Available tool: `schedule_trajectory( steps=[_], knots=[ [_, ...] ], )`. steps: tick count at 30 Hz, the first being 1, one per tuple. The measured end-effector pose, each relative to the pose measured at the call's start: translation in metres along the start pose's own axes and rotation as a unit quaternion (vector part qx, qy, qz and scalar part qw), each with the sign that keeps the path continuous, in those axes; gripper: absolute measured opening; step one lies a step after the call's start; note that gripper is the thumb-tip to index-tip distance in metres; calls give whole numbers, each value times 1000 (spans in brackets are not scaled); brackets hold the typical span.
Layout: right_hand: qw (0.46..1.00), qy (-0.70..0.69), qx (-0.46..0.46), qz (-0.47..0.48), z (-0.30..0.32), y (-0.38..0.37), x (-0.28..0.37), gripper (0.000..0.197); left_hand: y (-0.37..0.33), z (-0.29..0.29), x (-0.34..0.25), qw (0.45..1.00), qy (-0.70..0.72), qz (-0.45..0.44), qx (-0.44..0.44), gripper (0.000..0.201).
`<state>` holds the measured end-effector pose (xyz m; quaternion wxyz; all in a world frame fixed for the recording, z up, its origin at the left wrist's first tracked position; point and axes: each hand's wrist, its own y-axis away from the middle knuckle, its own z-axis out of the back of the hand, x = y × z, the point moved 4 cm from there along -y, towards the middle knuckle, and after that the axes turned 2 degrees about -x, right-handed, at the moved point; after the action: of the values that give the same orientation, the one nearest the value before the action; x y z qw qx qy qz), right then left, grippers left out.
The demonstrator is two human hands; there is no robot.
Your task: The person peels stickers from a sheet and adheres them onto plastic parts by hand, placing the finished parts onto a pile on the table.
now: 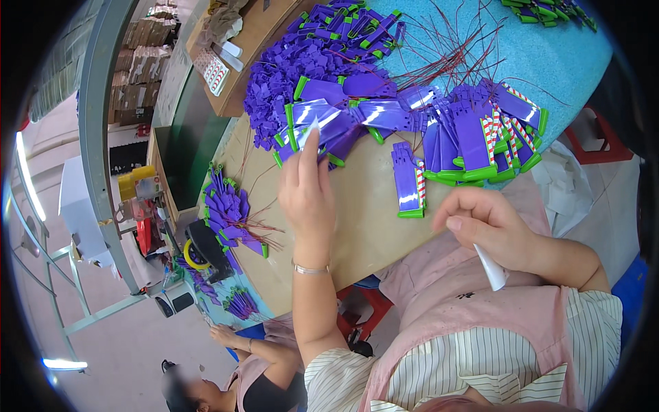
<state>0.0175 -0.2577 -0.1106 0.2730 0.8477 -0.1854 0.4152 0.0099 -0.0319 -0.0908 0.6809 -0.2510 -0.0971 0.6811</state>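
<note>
My left hand (307, 189) reaches over the heap's near edge, its index finger stretched out at a shiny purple plastic piece with a green end (319, 113). A small white bit shows at that fingertip; whether it is a sticker or a reflection I cannot tell. My right hand (484, 223) is curled in front of my apron, with a white paper strip (489, 269) hanging out below the palm. Between the hands a single purple piece (405, 180) lies on the table, with a red-and-white striped strip along its side. To its right is a fanned pile of similar pieces (473, 137).
A big heap of small purple parts (281, 75) covers the far left. Thin red wires (453, 51) spread over the blue mat (549, 48). A black tape dispenser (209, 250) and another purple bunch (226, 206) sit at the left edge. A co-worker (254, 364) is at lower left.
</note>
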Motion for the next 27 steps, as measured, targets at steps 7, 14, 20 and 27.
schedule_trajectory(
  steps=[7,14,20,27],
  knots=[
    [999,-1,-19,46,-6,-6,-16,13,65,15,-84,889,418,185,10,43],
    [999,-34,-23,-20,-5,-1,-5,18,68,5,-83,599,691,405,16,11],
    [999,-20,-37,-34,-5,4,-5,19,68,4,-94,605,697,381,54,12],
    [998,-25,-42,-37,-7,3,-7,19,70,8,-95,681,643,351,17,13]
  ],
)
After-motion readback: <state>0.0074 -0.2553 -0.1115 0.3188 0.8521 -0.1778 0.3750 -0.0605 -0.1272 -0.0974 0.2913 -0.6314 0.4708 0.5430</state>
